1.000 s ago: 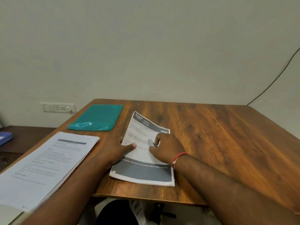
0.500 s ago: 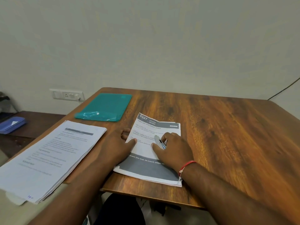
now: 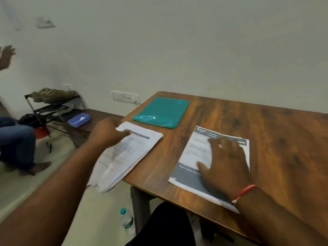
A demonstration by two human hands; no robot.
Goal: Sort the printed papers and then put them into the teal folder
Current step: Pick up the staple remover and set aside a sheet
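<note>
1. Gripping the thick white paper stack (image 3: 129,153), the left hand (image 3: 107,133) pinches its far corner.
2. Right hand (image 3: 226,164) lies flat, fingers straight, on grey-banded printed sheets (image 3: 194,153).
3. Teal plastic folder (image 3: 164,112) lies beyond, between the hands.

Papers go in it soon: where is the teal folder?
Head view: the teal folder lies on the table, far left corner, beyond the paper stack.

Plain off-white wall (image 3: 195,50), socket strip (image 3: 125,97) low down, wooden table (image 3: 266,125), black rack (image 3: 53,108) on pale floor (image 3: 26,185) at left
</note>
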